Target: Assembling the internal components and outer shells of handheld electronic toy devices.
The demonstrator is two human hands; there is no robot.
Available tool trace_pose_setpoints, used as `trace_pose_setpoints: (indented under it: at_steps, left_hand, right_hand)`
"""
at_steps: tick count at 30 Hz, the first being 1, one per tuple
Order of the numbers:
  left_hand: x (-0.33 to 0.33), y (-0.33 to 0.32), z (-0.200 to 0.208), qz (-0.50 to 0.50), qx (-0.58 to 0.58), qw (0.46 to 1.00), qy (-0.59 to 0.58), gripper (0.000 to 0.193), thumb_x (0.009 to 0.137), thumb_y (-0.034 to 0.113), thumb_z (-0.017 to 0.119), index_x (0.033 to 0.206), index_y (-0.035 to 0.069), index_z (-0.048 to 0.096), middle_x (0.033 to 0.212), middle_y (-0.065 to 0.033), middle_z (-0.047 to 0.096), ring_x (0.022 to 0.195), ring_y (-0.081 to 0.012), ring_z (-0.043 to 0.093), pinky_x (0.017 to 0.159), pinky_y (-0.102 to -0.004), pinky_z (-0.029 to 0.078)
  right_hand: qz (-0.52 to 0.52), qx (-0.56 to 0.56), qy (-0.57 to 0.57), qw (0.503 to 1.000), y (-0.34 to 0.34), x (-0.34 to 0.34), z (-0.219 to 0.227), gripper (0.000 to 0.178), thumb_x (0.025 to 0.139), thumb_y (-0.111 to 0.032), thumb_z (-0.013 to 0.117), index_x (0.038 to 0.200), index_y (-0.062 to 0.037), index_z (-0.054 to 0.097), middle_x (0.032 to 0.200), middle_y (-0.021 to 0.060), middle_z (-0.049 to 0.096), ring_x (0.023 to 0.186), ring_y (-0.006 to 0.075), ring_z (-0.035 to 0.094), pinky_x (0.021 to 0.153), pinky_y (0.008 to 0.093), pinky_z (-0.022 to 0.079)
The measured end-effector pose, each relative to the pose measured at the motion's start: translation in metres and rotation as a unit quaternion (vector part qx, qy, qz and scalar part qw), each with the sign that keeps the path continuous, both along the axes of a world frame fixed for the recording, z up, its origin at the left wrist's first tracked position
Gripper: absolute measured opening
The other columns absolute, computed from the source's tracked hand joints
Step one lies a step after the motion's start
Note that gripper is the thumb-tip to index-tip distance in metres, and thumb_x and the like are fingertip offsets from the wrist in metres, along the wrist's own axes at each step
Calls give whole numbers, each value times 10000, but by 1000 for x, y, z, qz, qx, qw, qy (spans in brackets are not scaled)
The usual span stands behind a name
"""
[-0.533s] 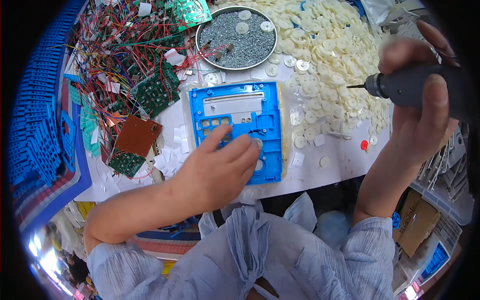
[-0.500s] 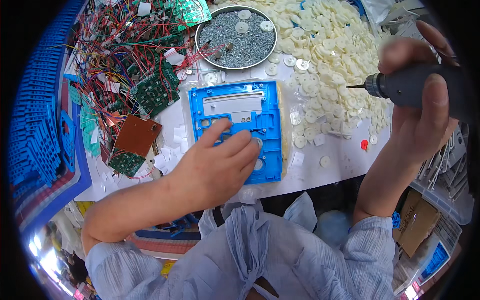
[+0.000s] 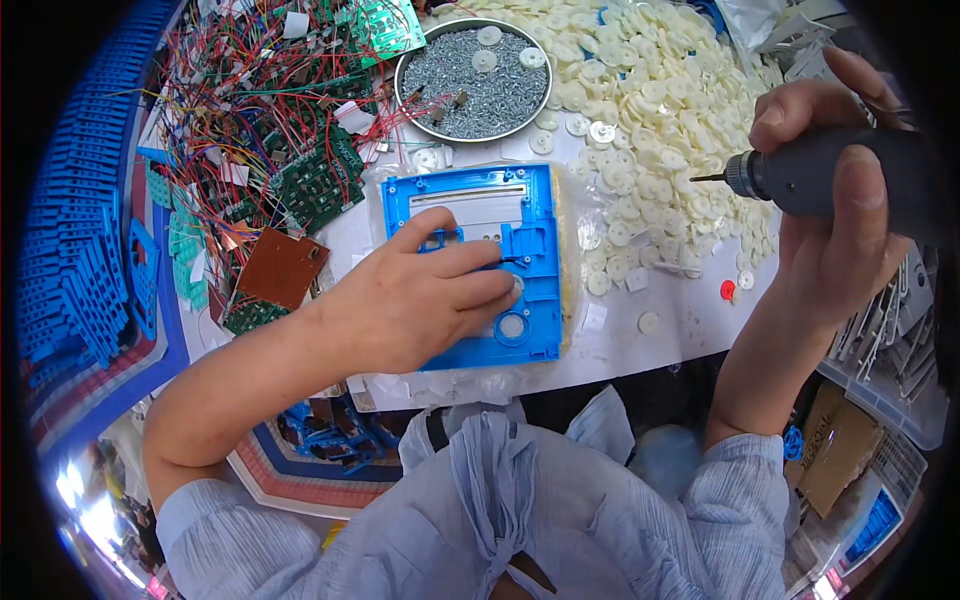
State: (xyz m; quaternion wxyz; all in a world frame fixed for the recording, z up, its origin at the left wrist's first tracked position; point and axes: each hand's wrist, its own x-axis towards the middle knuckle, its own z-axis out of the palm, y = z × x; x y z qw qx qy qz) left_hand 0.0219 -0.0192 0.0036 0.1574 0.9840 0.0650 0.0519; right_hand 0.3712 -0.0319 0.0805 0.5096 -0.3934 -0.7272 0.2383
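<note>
White table (image 3: 690,330) bears round metal tray (image 3: 473,130) of screws (image 3: 470,85).

My table (image 3: 690,330) is white and crowded. A blue plastic panel (image 3: 475,205) lies flat on a clear bag in front of me. Behind it stands a round metal dish of screws (image 3: 474,78), with a heap of cream plastic discs (image 3: 650,90) to the right. Green circuit boards tangled in red wires (image 3: 270,130) cover the left side, and a brown board (image 3: 280,268) lies nearer me.
</note>
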Motion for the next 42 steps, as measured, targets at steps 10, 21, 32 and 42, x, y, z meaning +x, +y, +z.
trace_pose_setpoints:
  at_steps: [10,21,32,42]
  left_hand:
    - [21,23,9,73,-99,986,-113,264,753,31,706,1007,100,718,1104,-59,671,1040,-271,633,923,-469,458]
    - [81,137,-32,259,134,955,-50,165,853,250,680,799,113,755,887,-73,686,1008,-280,615,923,-486,400]
    - [89,131,-40,336,102,928,-128,245,806,335,716,907,119,768,855,-99,708,964,-299,646,902,-496,394]
    - [23,-38,5,238,-95,953,-161,132,816,148,763,927,151,691,930,28,687,853,-187,591,902,-431,322]
  right_hand:
    - [32,-49,38,998,-8,9,-2,617,997,-274,567,1446,110,390,995,174,630,918,221,596,887,394,488]
    - [120,-145,-53,981,14,24,6,805,966,-395,628,1515,98,307,1036,105,607,888,204,592,1018,473,431]
    - [247,-130,106,954,19,-35,-21,600,975,-350,677,1447,-68,436,952,99,642,801,197,615,878,444,534]
    - [211,-158,330,906,-47,-101,-24,395,926,-318,786,1214,-230,530,663,-53,603,549,89,530,512,258,469]
